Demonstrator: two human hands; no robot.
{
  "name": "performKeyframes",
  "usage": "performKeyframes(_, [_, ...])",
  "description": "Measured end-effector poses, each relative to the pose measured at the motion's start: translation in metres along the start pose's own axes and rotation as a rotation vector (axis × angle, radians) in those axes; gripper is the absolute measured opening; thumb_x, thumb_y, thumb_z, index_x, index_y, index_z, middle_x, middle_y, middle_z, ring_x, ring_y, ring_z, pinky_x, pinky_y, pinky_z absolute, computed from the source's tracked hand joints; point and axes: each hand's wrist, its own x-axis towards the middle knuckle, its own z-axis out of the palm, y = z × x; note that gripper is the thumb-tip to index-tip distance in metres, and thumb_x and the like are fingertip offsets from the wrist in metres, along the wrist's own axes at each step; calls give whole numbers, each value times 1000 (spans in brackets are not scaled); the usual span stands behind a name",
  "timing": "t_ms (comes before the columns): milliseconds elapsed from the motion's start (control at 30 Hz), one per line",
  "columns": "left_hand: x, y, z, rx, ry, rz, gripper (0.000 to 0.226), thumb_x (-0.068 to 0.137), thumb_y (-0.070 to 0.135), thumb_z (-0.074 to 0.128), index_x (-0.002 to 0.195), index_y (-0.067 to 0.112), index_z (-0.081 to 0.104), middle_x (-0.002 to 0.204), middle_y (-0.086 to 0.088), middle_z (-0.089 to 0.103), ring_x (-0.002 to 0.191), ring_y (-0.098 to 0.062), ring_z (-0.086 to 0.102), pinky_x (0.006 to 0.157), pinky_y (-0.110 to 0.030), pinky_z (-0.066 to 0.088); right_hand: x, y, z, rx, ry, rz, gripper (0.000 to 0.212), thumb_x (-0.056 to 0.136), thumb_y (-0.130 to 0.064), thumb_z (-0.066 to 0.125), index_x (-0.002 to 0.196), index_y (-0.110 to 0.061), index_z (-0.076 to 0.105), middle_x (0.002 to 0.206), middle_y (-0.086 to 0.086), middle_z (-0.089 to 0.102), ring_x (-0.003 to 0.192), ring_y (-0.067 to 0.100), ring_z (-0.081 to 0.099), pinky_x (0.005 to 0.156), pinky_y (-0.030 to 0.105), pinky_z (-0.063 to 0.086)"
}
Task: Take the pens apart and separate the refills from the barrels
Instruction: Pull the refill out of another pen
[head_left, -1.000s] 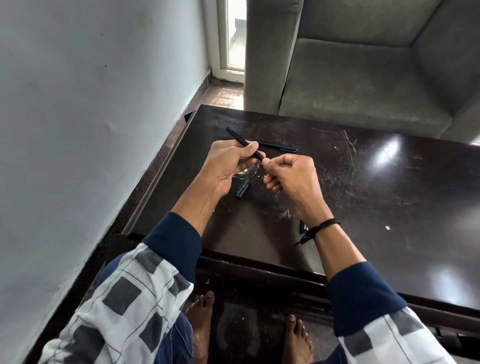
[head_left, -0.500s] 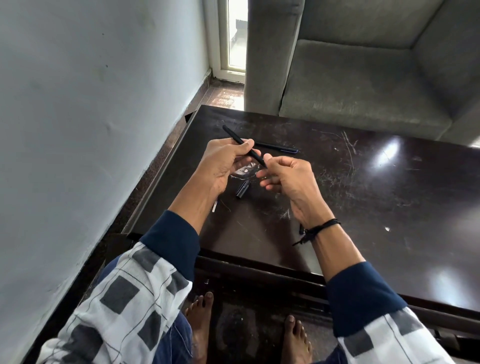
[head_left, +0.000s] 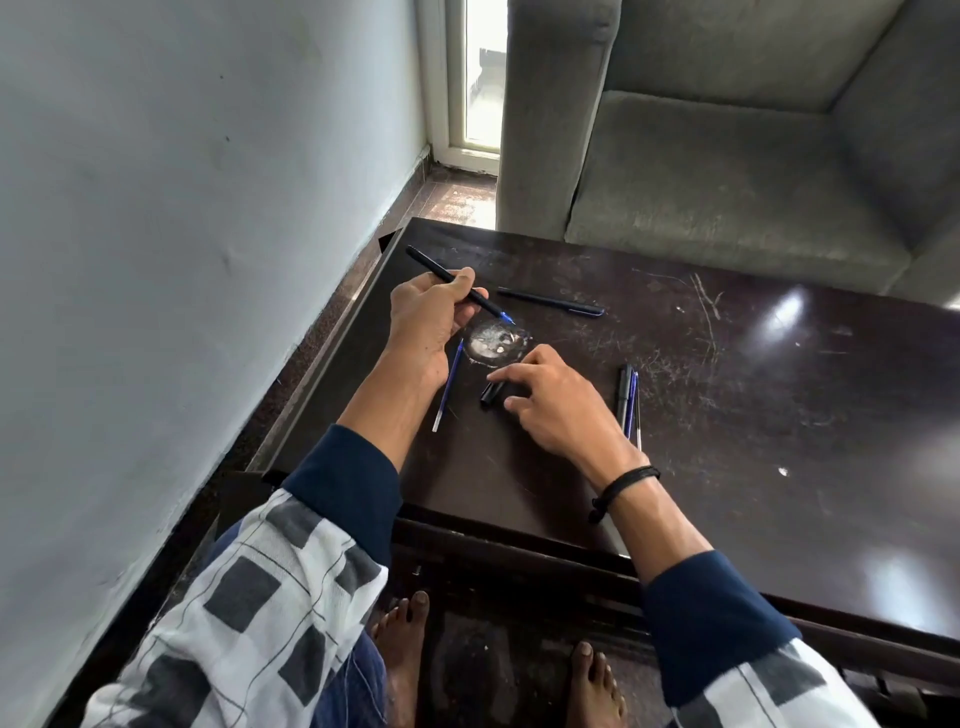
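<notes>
Pen (head_left: 457, 286) gripped in left hand (head_left: 428, 322), right hand (head_left: 558, 402) over half-hidden cap (head_left: 490, 394) — grip unclear

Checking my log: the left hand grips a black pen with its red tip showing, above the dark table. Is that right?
Not quite: the tip is blue, not red. The head view shows the left hand gripping the black pen with its blue tip showing, above the dark table.
</notes>
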Motion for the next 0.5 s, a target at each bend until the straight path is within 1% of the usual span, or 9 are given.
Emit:
performKeyframes(100, [0, 1, 0, -9, -7, 2, 8, 93, 11, 69, 85, 11, 68, 87, -13, 75, 82, -14, 73, 71, -19, 56, -2, 2, 3, -44, 46, -26, 35, 92, -21, 71, 126, -30, 69, 128, -2, 47, 116, 24, 54, 97, 34, 46])
performKeyframes(167, [-1, 0, 0, -6, -15, 0, 8, 94, 10, 68, 86, 11, 68, 89, -15, 75, 79, -13, 72, 70, -19, 56, -2, 3, 3, -72, 81, -31, 28, 89, -19, 73, 116, -26, 69, 127, -4, 47, 112, 24, 53, 94, 34, 48])
performKeyframes(233, [-2, 0, 1, 7, -26, -1, 9, 95, 9, 67, 87, 11, 69, 92, -16, 75, 75, -10, 71, 68, -18, 55, -1, 5, 3, -106, 82, -28, 23, 88, -19, 74, 110, -24, 68, 124, -6, 52, 110, 24, 54, 91, 35, 49])
performKeyframes(333, [-3, -1, 3, 6, -44, -3, 11, 96, 7, 64, 87, 11, 68, 88, -13, 75, 74, -9, 71, 67, -17, 55, -1, 5, 2, -120, 84, -15, 18, 88, -20, 73, 105, -22, 67, 117, -4, 59, 108, 25, 56, 87, 37, 50])
performKeyframes(433, [-5, -2, 4, 4, -50, -9, 11, 97, 7, 64, 87, 12, 68, 87, -11, 74, 81, -11, 71, 69, -17, 56, -2, 5, 0, -131, 110, 7, 14, 90, -18, 71, 102, -20, 65, 112, -2, 62, 106, 25, 59, 82, 37, 50])
performKeyframes(500, [-5, -3, 4, 6, -45, -13, 11, 97, 7, 64, 87, 11, 68, 88, -11, 74, 85, -13, 71, 71, -17, 57, -3, 5, -1, -158, 127, 12, 15, 90, -14, 69, 103, -20, 64, 111, -1, 63, 106, 25, 60, 77, 35, 47])
